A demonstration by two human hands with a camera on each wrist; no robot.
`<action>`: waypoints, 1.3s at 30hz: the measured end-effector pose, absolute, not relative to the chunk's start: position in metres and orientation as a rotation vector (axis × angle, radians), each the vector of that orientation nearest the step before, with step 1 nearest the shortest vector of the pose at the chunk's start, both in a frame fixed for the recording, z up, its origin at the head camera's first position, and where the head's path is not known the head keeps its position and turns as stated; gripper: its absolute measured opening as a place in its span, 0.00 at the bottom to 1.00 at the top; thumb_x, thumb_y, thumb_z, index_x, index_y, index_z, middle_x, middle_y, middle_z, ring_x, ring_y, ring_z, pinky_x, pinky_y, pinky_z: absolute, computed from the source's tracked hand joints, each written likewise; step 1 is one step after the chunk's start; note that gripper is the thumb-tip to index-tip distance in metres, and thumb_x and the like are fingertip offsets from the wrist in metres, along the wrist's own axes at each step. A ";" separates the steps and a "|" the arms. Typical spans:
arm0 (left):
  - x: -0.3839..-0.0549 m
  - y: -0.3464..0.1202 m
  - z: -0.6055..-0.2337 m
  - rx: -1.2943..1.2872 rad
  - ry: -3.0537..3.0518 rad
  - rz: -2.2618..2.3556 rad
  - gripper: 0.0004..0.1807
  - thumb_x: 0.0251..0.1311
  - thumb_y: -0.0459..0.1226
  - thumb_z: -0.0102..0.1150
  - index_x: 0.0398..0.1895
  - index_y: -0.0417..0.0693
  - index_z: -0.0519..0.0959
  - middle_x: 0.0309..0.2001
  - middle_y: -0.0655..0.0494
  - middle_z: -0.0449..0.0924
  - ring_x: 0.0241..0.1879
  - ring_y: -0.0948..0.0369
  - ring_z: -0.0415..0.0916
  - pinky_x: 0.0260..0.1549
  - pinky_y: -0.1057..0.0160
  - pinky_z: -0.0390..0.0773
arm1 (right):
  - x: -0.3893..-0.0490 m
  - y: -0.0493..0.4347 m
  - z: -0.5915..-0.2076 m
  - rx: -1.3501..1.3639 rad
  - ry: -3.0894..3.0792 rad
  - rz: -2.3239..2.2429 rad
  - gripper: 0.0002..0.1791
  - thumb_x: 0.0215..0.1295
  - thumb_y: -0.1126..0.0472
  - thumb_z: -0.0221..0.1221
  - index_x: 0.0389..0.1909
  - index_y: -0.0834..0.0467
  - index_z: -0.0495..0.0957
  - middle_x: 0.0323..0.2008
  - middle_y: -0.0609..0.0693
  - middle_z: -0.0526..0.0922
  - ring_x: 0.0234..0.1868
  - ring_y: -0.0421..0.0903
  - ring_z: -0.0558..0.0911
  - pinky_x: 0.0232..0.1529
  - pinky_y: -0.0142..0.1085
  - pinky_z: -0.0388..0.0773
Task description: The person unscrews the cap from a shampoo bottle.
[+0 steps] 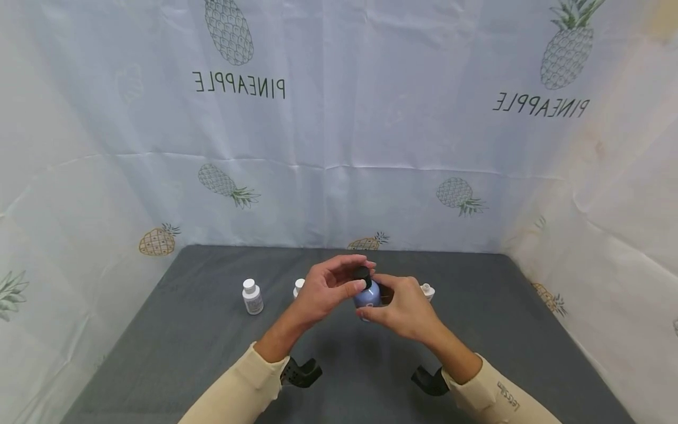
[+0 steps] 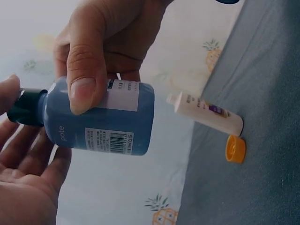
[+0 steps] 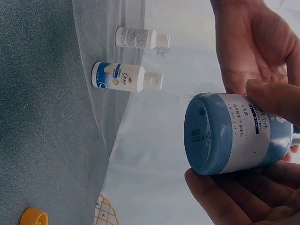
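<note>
A blue bottle (image 1: 369, 295) with a black cap (image 1: 362, 274) is held up above the table, in front of the body. My right hand (image 1: 405, 306) grips its body, thumb across the label in the left wrist view. At the neck end, my left hand (image 1: 331, 288) holds the cap between thumb and fingers. The cap sits on the bottle's neck (image 2: 41, 108). In the right wrist view the bottle's base (image 3: 199, 133) faces the camera, and the cap end is mostly hidden by the hands.
Behind my right hand stands a white bottle (image 2: 206, 112) with its narrow spout bare; an orange screw cap (image 2: 236, 149) lies beside it. Two white capped bottles, one plain-looking (image 1: 252, 297) and one labelled Dove (image 3: 119, 76), stand left. A pineapple-print curtain (image 1: 339, 118) surrounds the grey table (image 1: 175, 353).
</note>
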State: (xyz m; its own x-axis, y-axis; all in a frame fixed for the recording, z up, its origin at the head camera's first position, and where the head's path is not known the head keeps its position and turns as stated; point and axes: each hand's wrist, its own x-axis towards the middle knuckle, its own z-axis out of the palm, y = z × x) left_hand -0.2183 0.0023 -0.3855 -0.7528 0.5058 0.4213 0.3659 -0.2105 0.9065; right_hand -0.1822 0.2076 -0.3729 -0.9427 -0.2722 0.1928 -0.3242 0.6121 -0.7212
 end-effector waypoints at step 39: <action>-0.220 -0.001 -0.383 1.058 1.869 2.114 0.24 0.69 0.32 0.66 0.66 0.34 0.76 0.65 0.30 0.78 0.60 0.61 0.84 0.57 0.67 0.84 | -0.182 0.206 -0.371 0.478 -2.768 1.247 0.40 0.53 0.52 0.80 0.64 0.68 0.79 0.50 0.60 0.89 0.41 0.46 0.92 0.40 0.36 0.90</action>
